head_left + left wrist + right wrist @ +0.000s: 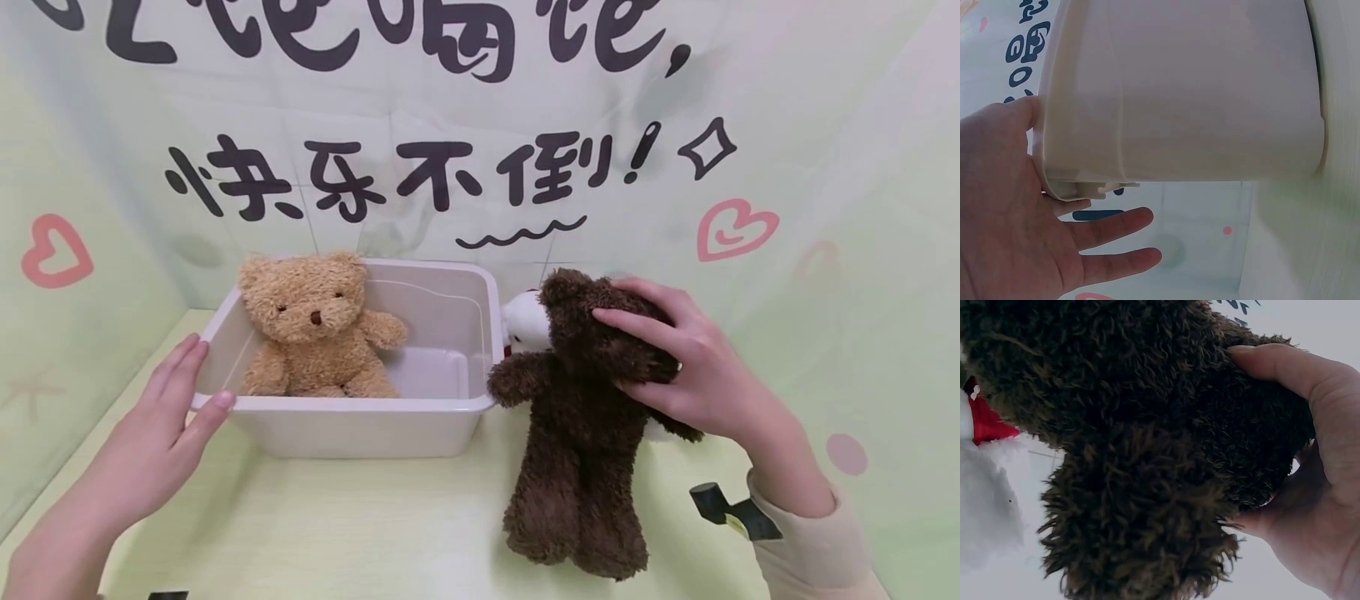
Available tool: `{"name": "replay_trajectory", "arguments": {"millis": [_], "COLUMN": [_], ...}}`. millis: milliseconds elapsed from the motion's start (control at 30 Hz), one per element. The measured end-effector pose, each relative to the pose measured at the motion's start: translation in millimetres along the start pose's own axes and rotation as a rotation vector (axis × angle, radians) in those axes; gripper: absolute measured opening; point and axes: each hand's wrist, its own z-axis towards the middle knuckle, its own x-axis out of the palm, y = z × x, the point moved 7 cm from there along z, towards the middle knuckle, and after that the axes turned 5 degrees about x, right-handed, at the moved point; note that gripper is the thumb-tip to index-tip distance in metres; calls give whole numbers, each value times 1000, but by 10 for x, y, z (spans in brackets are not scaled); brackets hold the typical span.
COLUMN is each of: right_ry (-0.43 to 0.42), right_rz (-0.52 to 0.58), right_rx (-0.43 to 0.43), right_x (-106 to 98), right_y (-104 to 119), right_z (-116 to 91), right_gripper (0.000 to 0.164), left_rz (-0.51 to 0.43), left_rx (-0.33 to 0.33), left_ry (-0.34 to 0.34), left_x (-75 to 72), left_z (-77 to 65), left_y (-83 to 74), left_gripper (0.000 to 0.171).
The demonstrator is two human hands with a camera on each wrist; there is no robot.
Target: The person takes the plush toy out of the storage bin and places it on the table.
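Observation:
A dark brown teddy bear (577,450) hangs upright over the right side of the table, and my right hand (686,358) grips it by the head. In the right wrist view the thumb and fingers curl around its shaggy fur (1141,481). My left hand (161,425) is at the left front corner of a pale plastic bin (360,429). The left wrist view has its thumb on the bin's rim (1047,125) and the other fingers spread below the corner. Inside the bin, at its left end, sits a tan teddy bear (318,333), facing forward.
Behind the brown bear is a white plush toy (527,321) with some red on it, mostly hidden. The pale green table (337,525) runs under the bin. A printed curtain (420,108) with black lettering and pink hearts hangs close behind.

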Motion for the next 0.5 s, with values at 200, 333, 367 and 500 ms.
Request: {"name": "replay_trajectory", "arguments": {"millis": [200, 333, 367, 500], "right_ry": [70, 152, 172, 233], "right_rz": [-22, -31, -38, -60], "right_rx": [-1, 11, 17, 52], "right_x": [51, 163, 199, 361], "right_y": [12, 18, 19, 7], "right_z": [-61, -105, -115, -158], "right_gripper": [75, 75, 75, 75], "left_rz": [2, 0, 0, -1], "left_rx": [2, 1, 0, -4], "left_ry": [0, 1, 1, 4], "left_x": [-8, -9, -9, -7], "left_z": [11, 9, 8, -3], "left_y": [-10, -23, -26, -21], "left_gripper": [66, 66, 66, 67]}}
